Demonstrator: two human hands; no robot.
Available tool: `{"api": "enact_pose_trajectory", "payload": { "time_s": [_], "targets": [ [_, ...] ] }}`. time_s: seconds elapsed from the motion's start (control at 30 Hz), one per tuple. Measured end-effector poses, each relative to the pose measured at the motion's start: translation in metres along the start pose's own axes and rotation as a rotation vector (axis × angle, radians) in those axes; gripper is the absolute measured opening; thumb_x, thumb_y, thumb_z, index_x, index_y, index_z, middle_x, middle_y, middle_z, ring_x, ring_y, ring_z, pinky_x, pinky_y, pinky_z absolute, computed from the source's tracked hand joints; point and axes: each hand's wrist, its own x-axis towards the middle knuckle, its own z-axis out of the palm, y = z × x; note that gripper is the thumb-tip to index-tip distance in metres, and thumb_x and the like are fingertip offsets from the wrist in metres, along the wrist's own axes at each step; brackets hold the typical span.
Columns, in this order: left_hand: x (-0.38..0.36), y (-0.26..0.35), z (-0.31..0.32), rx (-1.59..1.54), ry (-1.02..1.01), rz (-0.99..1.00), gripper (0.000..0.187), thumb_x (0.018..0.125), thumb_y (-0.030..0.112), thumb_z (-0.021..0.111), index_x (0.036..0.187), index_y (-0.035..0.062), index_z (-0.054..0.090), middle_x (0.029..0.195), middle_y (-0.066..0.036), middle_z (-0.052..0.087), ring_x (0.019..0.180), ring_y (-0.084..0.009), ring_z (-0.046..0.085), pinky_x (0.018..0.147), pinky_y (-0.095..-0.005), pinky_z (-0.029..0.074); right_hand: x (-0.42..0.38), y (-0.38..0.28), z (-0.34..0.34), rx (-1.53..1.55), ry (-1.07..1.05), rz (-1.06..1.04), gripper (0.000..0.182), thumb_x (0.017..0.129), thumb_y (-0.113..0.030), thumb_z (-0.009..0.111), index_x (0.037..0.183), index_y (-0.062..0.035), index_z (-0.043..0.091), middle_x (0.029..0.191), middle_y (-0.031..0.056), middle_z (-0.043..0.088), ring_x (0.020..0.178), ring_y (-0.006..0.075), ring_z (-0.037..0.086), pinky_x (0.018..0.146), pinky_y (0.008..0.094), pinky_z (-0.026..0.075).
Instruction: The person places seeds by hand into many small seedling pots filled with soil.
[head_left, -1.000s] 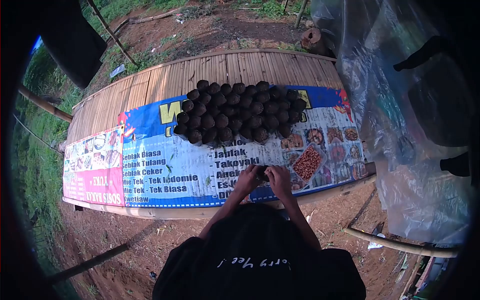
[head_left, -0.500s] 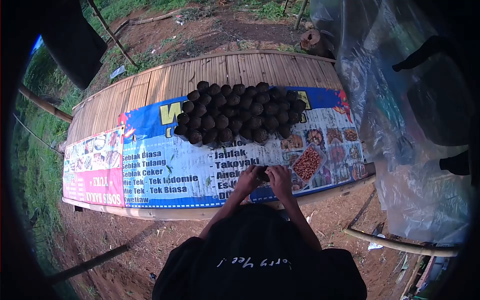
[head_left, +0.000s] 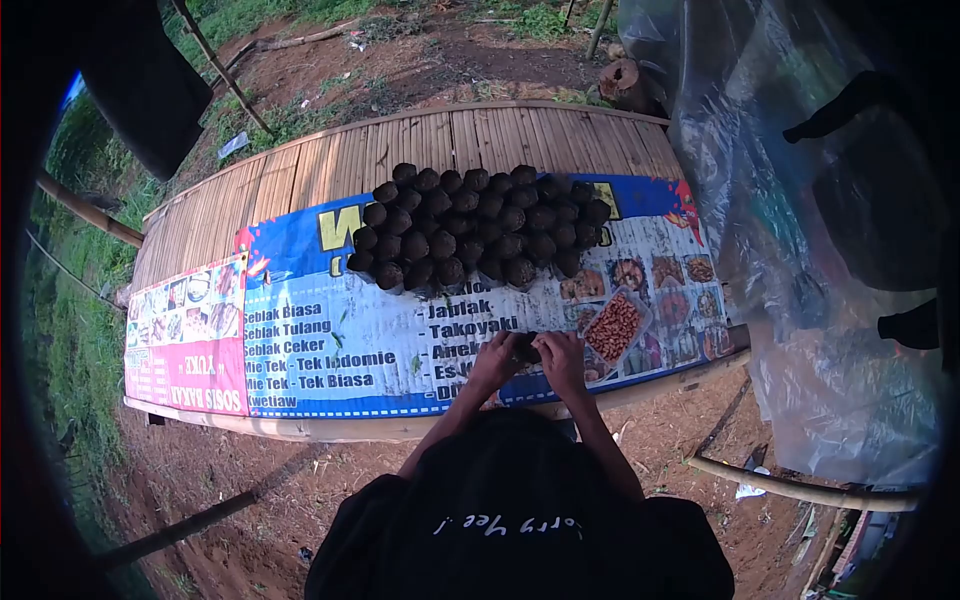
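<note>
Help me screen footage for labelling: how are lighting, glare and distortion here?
Head view throughout: the bamboo tabletop bows, fisheye-like, amid black corners; pale glare streaks the plastic sheet; the clustered soil-filled bags lose detail in darkness; the dark item between left hand and right hand is too dim to identify.

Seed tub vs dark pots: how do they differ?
Count: one tub, many pots.
Look: tub is pale and see-through, pots nearly black.
Contents: tub holds loose reddish-brown pieces, pots show dark fill.
Place: tub beside the right hand, pots farther forward.
Shared: both at least partly on the banner.
</note>
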Motion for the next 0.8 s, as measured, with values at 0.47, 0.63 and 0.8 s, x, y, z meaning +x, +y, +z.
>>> {"api": "enact_pose_trajectory", "payload": {
  "time_s": [0.47, 0.63, 0.8],
  "targets": [
    [0.000, -0.006, 0.004, 0.000, 0.012, 0.013, 0.052, 0.073, 0.022, 0.079, 0.120, 0.0094, 0.058, 0.111, -0.013, 0.060, 0.093, -0.0385, 0.065, 0.078, -0.0482, 0.053, 0.002, 0.000, 0.000, 0.048, 0.021, -0.019, 0.008, 0.090, -0.016, 0.061, 0.094, -0.0094, 0.064, 0.089, 0.0060, 0.066, 0.085, 0.0286, 0.055, 0.080, 0.0417, 0.040],
    [-0.001, -0.010, 0.008, 0.015, 0.002, -0.002, 0.054, 0.074, 0.023, 0.079, 0.121, 0.0103, 0.056, 0.113, -0.015, 0.059, 0.095, -0.0400, 0.064, 0.080, -0.0489, 0.053, 0.000, 0.002, 0.001, 0.032, 0.040, 0.020, 0.013, 0.091, -0.023, 0.061, 0.096, -0.0119, 0.064, 0.093, 0.0028, 0.065, 0.089, 0.0267, 0.055, 0.080, 0.0425, 0.040],
    [-0.002, -0.009, 0.015, 0.129, -0.004, -0.002, 0.059, 0.074, 0.024, 0.078, 0.125, 0.0092, 0.051, 0.114, -0.018, 0.058, 0.098, -0.0423, 0.062, 0.080, -0.0491, 0.053, 0.001, 0.001, -0.001, 0.008, 0.034, -0.043, 0.013, 0.091, -0.024, 0.063, 0.096, -0.0120, 0.066, 0.093, 0.0032, 0.066, 0.089, 0.0259, 0.055, 0.079, 0.0411, 0.040]
  ]
}}
